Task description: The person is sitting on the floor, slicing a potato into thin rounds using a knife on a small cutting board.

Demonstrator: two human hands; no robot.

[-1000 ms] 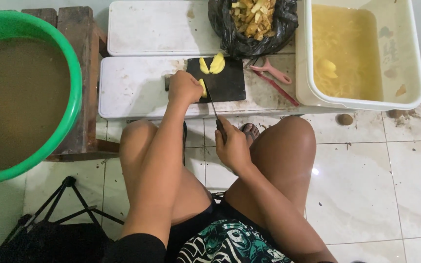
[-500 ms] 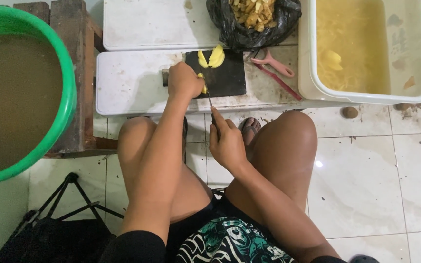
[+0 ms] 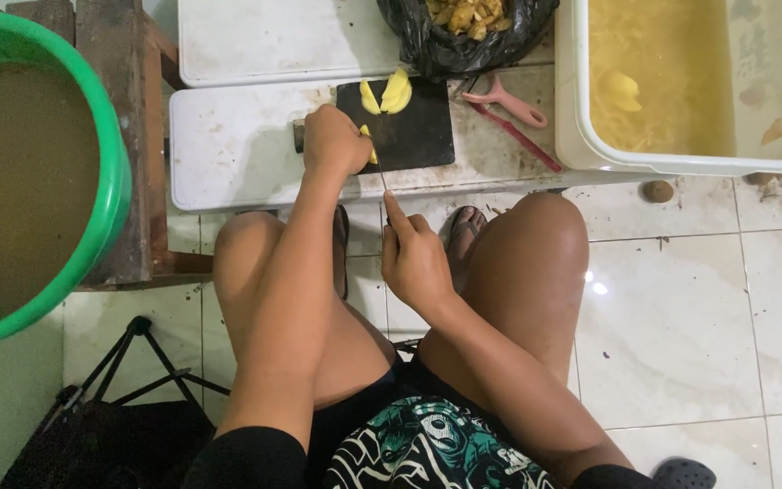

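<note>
we see a yellow potato piece (image 3: 370,145) on the black cutting board (image 3: 414,136), pinned under our closed left hand (image 3: 334,140). our right hand (image 3: 415,260) grips the knife (image 3: 382,177), blade at the piece. beside the board lie a pink peeler (image 3: 507,103) and a white tub (image 3: 690,161) of yellowish water.

left hand (image 3: 335,140) pins potato piece (image 3: 369,145) | right hand (image 3: 415,263) holds knife (image 3: 384,181) | black board (image 3: 414,136)
</note>
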